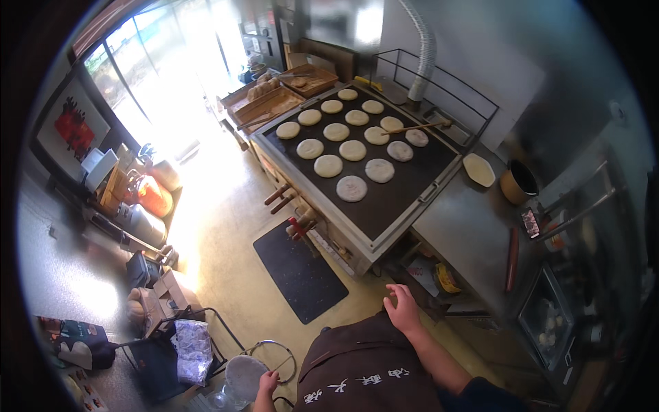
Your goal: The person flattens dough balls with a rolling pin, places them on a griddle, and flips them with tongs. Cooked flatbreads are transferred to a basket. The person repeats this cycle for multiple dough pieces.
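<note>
My right hand (pixel 402 310) hangs in front of the brown apron (pixel 365 360), its fingers apart and holding nothing. At the bottom edge, my left hand (pixel 269 382) is beside a round grey stool seat (pixel 246 376) and a metal ring; whether it grips anything is unclear. Ahead stands a large dark griddle (pixel 391 211) with a metal rim. Several round, flat dough cakes (pixel 352 151) lie on it in rows, the nearest ones looking floury. A long-handled wooden tool (pixel 417 127) lies across the griddle's right part, its tip at one cake.
Wooden trays (pixel 273 109) with baked pieces stand beyond the griddle. A steel counter (pixel 463 232) at its right bears a pot (pixel 517 183), a pale dish (pixel 479 170), a reddish-brown rod (pixel 512 260) and a phone (pixel 530 222). A black mat (pixel 304 273) lies on the floor; gas cylinders (pixel 144 224) stand left.
</note>
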`<state>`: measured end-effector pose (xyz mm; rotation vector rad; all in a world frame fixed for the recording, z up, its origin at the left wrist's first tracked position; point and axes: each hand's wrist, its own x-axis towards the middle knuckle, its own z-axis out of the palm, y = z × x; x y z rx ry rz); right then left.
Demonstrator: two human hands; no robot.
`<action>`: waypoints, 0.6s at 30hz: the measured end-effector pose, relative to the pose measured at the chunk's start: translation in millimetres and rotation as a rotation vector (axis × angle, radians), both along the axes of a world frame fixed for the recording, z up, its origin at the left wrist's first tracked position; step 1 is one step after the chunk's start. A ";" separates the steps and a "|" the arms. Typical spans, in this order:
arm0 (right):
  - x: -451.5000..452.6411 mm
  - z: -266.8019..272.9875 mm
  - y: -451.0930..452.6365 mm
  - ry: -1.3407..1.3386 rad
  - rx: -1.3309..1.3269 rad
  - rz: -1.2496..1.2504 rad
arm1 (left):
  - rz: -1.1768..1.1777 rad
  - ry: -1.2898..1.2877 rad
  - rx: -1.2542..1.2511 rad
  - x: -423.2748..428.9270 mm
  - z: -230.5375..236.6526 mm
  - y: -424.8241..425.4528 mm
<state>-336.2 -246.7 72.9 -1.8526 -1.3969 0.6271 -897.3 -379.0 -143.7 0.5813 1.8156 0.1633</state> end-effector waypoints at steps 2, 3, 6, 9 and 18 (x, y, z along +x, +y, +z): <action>-44.9 7.5 39.9 0.031 -0.043 0.147 | 0.090 -0.008 -0.073 -45.7 5.6 -27.2; -61.7 11.1 62.0 0.002 -0.056 0.194 | 0.153 0.024 -0.178 -61.9 10.2 -39.5; -107.8 10.6 125.4 -0.054 -0.089 0.305 | 0.176 -0.009 -0.175 -91.6 10.0 -54.2; -151.0 -4.9 197.8 -0.136 -0.093 0.361 | 0.072 -0.007 -0.081 -110.3 5.5 -45.7; -239.8 -121.9 419.2 -0.787 -0.557 0.242 | -0.127 0.030 0.167 -184.1 34.7 81.2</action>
